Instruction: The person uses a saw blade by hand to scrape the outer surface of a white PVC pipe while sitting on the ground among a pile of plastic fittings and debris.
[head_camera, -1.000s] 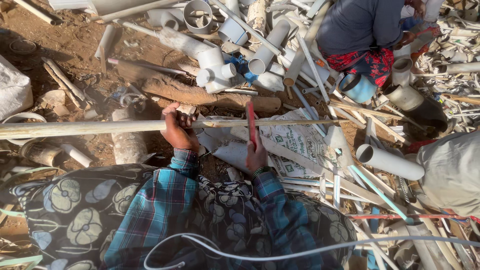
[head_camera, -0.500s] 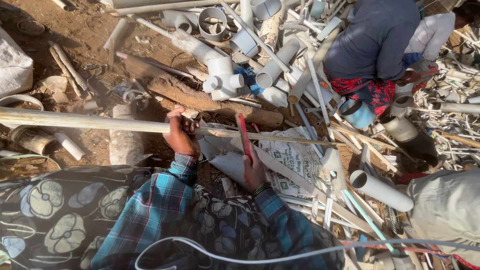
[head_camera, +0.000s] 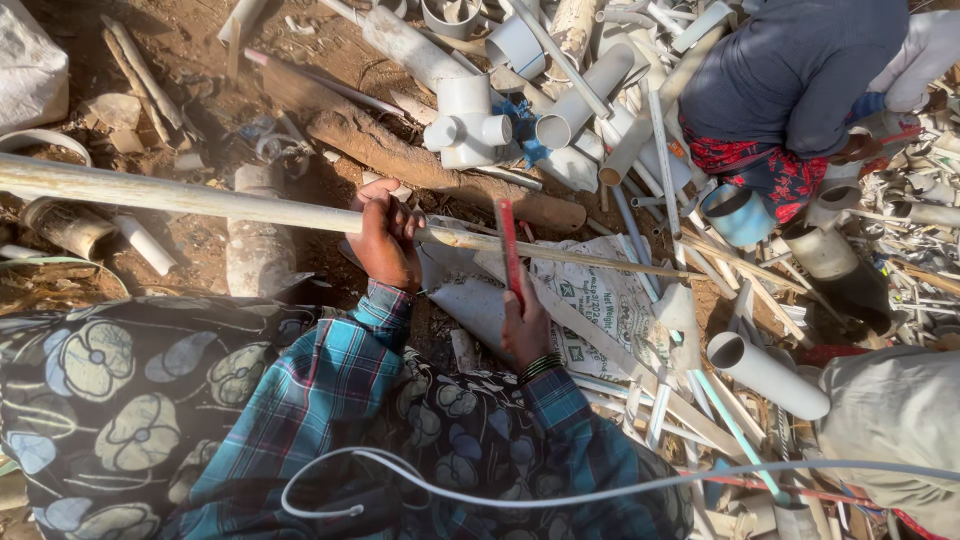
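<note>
the left hand (head_camera: 385, 240) is gripping a long pale pipe (head_camera: 170, 195), fingers curled around it, and the right hand (head_camera: 522, 325) is clutching a red saw (head_camera: 508, 250) across it. the pipe is looking light, stiff, smooth; holding close beside the blade seems steadiest.

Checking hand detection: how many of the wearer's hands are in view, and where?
2. The left hand grips the long pale pipe at centre. The right hand holds the red saw just right of it.

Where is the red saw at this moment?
In the head view, the red saw is centre-right, upright in the right hand, its blade across the long pipe beside the left hand.
</note>
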